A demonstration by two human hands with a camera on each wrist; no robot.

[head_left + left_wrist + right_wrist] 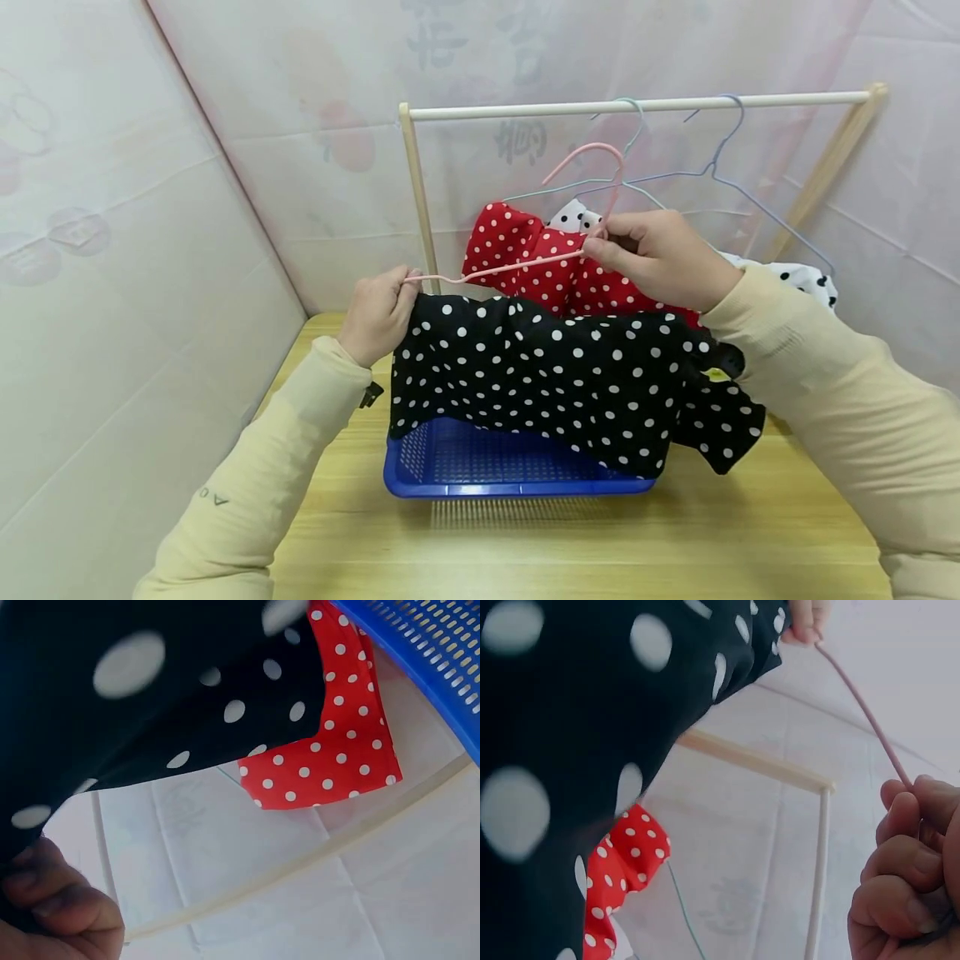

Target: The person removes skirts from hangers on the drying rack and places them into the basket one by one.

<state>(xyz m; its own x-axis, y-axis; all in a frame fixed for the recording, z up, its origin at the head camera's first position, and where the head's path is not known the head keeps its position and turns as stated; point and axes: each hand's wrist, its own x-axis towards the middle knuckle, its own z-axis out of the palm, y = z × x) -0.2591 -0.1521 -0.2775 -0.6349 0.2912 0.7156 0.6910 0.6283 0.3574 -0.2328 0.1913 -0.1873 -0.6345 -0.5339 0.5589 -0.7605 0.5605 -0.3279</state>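
A pink clothes hanger (525,263) slants between the hands in the head view, its hook upward. My right hand (660,254) pinches it just below the hook. At its other end, my left hand (380,315) grips the hanger tip together with the upper corner of a black garment with white dots (540,375). This cloth hangs down over a blue basket (517,490); its exact kind is unclear. The left wrist view shows curled fingers (75,907) on the dark fabric. In the right wrist view, the right hand (911,877) curls around the pink wire.
Behind stands a rack with a white rail (525,110) and wooden posts. On it hang a red dotted garment (510,242) on a green hanger (558,188) and a white dotted garment (806,279) on a blue hanger (772,215). The basket sits on a wooden table (600,558).
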